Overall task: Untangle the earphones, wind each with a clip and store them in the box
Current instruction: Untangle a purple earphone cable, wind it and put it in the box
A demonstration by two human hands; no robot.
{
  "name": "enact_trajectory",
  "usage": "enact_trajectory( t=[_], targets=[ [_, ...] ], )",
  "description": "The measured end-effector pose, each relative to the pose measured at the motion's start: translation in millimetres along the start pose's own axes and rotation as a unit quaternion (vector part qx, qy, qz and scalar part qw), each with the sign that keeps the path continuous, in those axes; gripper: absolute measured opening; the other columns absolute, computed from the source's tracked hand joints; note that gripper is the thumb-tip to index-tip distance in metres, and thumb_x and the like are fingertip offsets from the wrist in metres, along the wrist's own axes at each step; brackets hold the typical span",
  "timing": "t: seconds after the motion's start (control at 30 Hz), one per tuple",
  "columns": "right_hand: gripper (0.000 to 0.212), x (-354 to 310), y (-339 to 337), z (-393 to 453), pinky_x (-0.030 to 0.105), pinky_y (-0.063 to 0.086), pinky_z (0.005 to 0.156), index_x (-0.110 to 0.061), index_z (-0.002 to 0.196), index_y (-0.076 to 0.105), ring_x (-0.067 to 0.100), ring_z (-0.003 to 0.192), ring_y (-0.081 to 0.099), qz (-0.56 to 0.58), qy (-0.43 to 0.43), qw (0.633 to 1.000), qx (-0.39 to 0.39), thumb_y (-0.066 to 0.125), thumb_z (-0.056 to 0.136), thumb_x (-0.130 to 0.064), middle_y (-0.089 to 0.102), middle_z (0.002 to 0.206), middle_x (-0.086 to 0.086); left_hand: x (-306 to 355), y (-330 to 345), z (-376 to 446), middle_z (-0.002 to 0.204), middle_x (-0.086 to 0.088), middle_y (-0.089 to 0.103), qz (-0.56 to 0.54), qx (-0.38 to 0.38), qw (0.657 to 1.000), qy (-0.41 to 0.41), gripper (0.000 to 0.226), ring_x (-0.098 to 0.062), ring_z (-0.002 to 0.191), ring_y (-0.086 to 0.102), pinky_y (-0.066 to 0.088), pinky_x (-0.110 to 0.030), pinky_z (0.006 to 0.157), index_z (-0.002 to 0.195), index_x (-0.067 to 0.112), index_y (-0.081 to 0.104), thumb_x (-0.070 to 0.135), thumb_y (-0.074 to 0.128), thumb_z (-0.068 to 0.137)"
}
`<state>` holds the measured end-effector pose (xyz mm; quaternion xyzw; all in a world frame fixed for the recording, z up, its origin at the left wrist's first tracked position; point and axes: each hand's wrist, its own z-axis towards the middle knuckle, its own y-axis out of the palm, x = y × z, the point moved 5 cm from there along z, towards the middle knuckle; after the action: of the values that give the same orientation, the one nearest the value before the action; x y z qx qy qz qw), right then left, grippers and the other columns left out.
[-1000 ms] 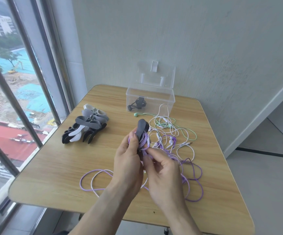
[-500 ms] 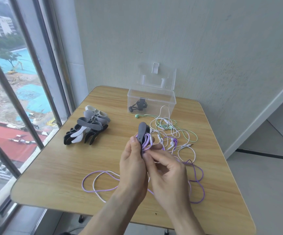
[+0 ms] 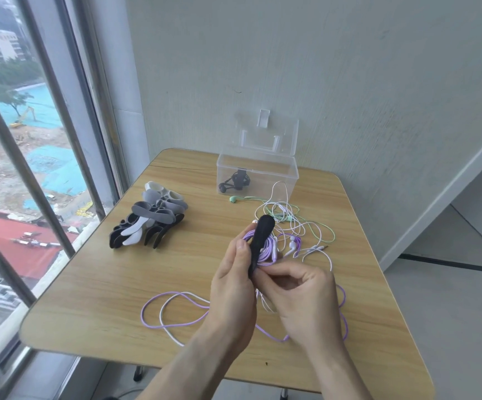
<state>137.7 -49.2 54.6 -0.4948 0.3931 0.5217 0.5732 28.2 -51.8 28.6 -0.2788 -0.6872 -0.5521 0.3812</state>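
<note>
Over by the window side of the worktop (image 3: 89, 307), a heap of spare clips (image 3: 150, 223) in black, grey and white is lying untouched. Just right of it, loose loops of the purple earphone cable (image 3: 173, 310) are trailing across the wood toward the person.

The left hand (image 3: 235, 287) is gripping a dark clip (image 3: 260, 241) upright, thumb pressed along its side, with a purple coil (image 3: 265, 249) already building up around it. The right hand (image 3: 300, 295) is pinching the cable close under the clip, fingers curled, and seems to be feeding on another turn.

To do this well, the left hand should be keeping the clip steady while the right is drawing the slack through lightly, laying each turn beside the last and freeing the trailing loops before they snag on the white and green earphones (image 3: 297, 223) lying tangled just beyond the hands.

At the back, right of centre, the clear box (image 3: 288, 174) is standing with its lid up, one black wound set (image 3: 235, 183) already sitting inside; a green earbud (image 3: 234, 199) is resting just in front of it.
</note>
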Motion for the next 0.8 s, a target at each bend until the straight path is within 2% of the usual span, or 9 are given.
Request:
enact_trajectory(
  t=[0.13,0.2,0.27,0.37,0.43,0.5,0.57,0.67,0.8],
  targets=[
    [0.013,-0.5,2.4,1.2,0.039,0.058,0.08,-0.019,0.082,0.083,0.019,0.085,0.075,0.047,0.008,0.999,0.002,0.082,0.079,-0.006,0.078,0.086,-0.001,2.5,3.0,-1.2,0.127,-0.011,0.066,0.028,-0.02,0.999,0.025,0.041,-0.034,0.127,0.056,0.035,-0.057,0.114,0.125,0.026,0.067,0.043,0.042,0.098],
    [0.016,-1.6,5.0,0.3,0.043,0.058,0.083,-0.02,0.088,0.083,0.02,0.089,0.074,0.035,-0.005,0.999,-0.003,0.079,0.083,-0.006,0.078,0.091,-0.001,5.6,4.7,-2.7,0.124,-0.008,0.067,0.045,-0.024,0.998,0.048,0.042,-0.027,0.119,0.059,0.039,-0.053,0.112,0.127,0.031,0.064,0.048,0.042,0.096],
    [0.018,-3.6,6.3,-1.3,0.043,0.058,0.083,-0.021,0.093,0.082,0.018,0.092,0.073,0.021,-0.03,0.999,0.003,0.076,0.086,-0.005,0.077,0.096,-0.004,8.9,5.2,-3.2,0.117,-0.004,0.068,0.049,-0.022,0.996,0.066,0.041,-0.019,0.109,0.061,0.044,-0.045,0.104,0.123,0.032,0.065,0.05,0.042,0.095],
    [0.025,-5.7,11.6,-5.7,0.035,0.056,0.086,-0.022,0.1,0.08,0.018,0.099,0.071,0.006,-0.068,0.998,0.01,0.072,0.089,-0.002,0.074,0.102,-0.007,13.3,4.2,-0.3,0.107,-0.006,0.067,0.053,-0.013,0.995,0.087,0.041,-0.02,0.101,0.06,0.045,-0.049,0.098,0.117,0.031,0.067,0.053,0.041,0.094],
    [0.029,-4.1,19.2,-7.7,0.028,0.055,0.084,-0.02,0.103,0.077,0.019,0.095,0.07,0.024,-0.068,0.997,0.008,0.069,0.089,0.005,0.072,0.101,-0.003,15.0,1.3,3.0,0.096,-0.005,0.064,0.035,0.004,0.995,0.089,0.04,-0.023,0.092,0.058,0.046,-0.053,0.094,0.113,0.026,0.067,0.052,0.043,0.094],
    [0.027,-1.7,25.9,-6.8,0.028,0.055,0.08,-0.015,0.102,0.07,0.022,0.089,0.07,0.093,-0.034,0.995,0.01,0.07,0.087,0.008,0.073,0.096,0.005,17.6,-1.2,6.7,0.09,-0.001,0.063,0.031,0.018,0.995,0.088,0.041,-0.022,0.087,0.056,0.045,-0.051,0.087,0.11,0.023,0.067,0.052,0.045,0.092],
    [0.028,0.5,27.6,-3.5,0.03,0.056,0.078,-0.012,0.1,0.068,0.024,0.086,0.071,0.14,0.0,0.99,0.021,0.076,0.081,0.006,0.074,0.092,0.009,18.6,-3.0,9.3,0.092,-0.002,0.065,0.023,0.021,0.997,0.076,0.043,-0.023,0.089,0.056,0.045,-0.052,0.087,0.111,0.022,0.067,0.053,0.046,0.091],
    [0.027,-1.5,27.3,2.5,0.035,0.059,0.079,-0.008,0.095,0.072,0.025,0.083,0.072,0.165,0.023,0.986,-0.006,0.082,0.073,0.004,0.076,0.088,0.013,19.8,-5.7,11.4,0.095,-0.006,0.065,0.02,0.007,0.998,0.063,0.042,-0.026,0.091,0.056,0.044,-0.05,0.086,0.113,0.021,0.067,0.052,0.046,0.094],
    [0.022,2.7,24.3,8.6,0.037,0.058,0.08,-0.006,0.085,0.078,0.024,0.08,0.074,0.163,0.047,0.985,-0.034,0.084,0.064,-0.006,0.077,0.086,0.015,20.1,-6.2,7.9,0.101,-0.012,0.066,0.011,-0.015,1.0,0.023,0.04,-0.027,0.098,0.058,0.044,-0.048,0.095,0.113,0.017,0.068,0.047,0.049,0.094]
  ],
)
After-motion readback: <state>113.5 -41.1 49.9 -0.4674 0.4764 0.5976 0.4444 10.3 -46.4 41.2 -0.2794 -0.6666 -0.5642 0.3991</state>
